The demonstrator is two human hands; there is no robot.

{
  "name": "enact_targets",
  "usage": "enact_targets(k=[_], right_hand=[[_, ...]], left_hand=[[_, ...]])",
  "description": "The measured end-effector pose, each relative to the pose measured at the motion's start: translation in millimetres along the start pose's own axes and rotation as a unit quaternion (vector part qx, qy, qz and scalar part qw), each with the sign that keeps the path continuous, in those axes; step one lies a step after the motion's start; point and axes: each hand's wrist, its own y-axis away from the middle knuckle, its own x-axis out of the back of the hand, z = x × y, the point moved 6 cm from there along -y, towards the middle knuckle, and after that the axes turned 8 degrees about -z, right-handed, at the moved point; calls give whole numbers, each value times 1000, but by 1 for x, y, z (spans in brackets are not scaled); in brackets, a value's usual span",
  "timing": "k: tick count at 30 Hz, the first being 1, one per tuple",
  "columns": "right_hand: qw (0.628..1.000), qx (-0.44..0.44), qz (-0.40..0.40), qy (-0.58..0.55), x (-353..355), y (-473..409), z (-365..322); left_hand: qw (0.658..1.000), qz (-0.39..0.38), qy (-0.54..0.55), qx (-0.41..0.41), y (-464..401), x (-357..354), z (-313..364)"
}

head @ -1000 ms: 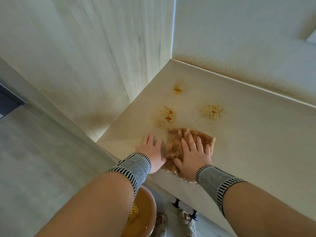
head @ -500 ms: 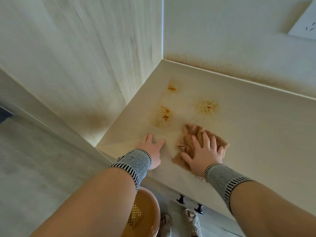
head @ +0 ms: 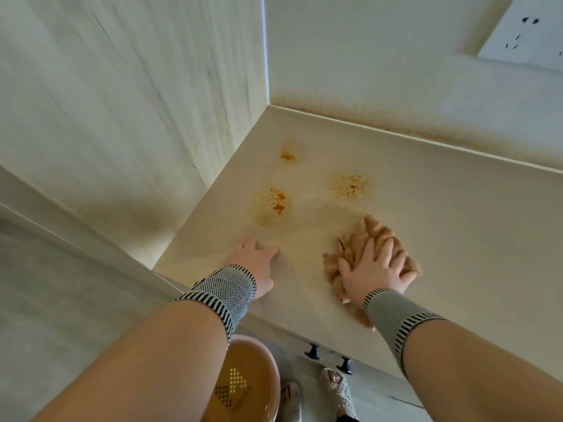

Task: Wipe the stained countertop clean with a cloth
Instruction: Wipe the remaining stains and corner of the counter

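Cloth (head: 362,239) partly hidden under right hand (head: 376,271), fingers spread flat on it, no grip; tail cut off past table (head: 457,239) edge. Left hand (head: 257,264) flat, empty, near front corner. Pale table, three orange stains (head: 277,204) beyond; walls, socket (head: 527,35). Cloth bunched, long axis front-to-back.
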Motion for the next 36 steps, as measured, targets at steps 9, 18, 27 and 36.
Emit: enact_targets(k=[9, 18, 27, 36], right_hand=[[947, 296, 15, 121, -7, 11, -72], [999, 42, 6, 0, 19, -38, -38], [961, 263, 27, 85, 16, -21, -84], [987, 155, -15, 25, 20, -26, -124]], left_hand=[[995, 81, 28, 41, -15, 24, -9], [996, 30, 18, 85, -37, 22, -28], [997, 10, 21, 80, -32, 27, -29], [997, 32, 11, 69, -25, 34, -32]])
